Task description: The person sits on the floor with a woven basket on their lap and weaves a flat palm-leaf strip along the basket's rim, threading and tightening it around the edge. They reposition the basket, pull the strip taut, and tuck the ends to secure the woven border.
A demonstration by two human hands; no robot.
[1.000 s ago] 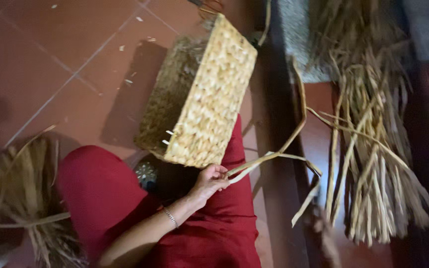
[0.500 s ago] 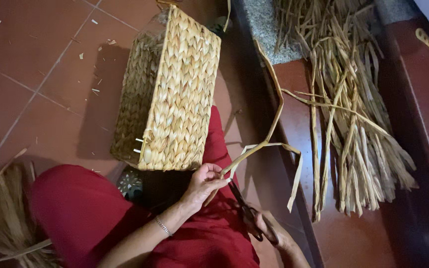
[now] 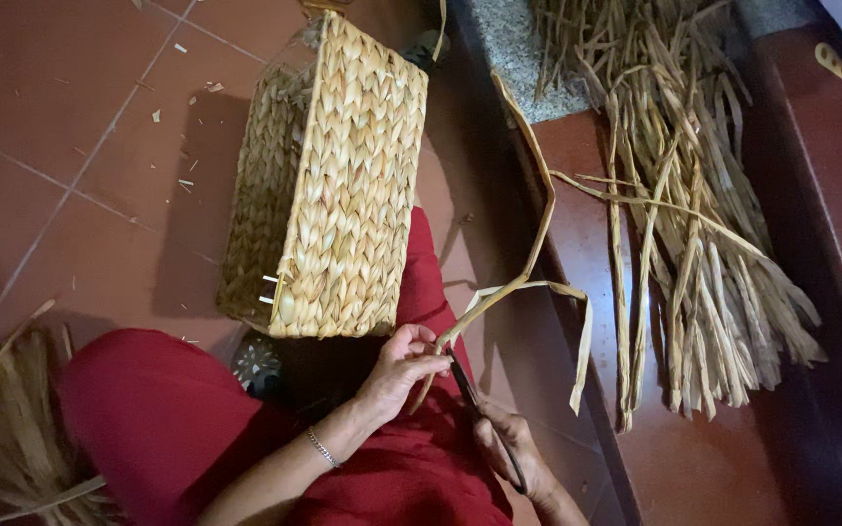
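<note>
The left hand (image 3: 403,365) pinches one long dried strand (image 3: 528,263) between thumb and fingers, holding it taut so the dark scissors (image 3: 479,414), gripped closed-fisted in the right hand (image 3: 516,458), meet it just below the pinch. One woven basket (image 3: 328,185) leans just above that grip on the red-clad lap (image 3: 246,438), and one loose pile of dried strips (image 3: 694,214) lies well beyond the strand.
</note>
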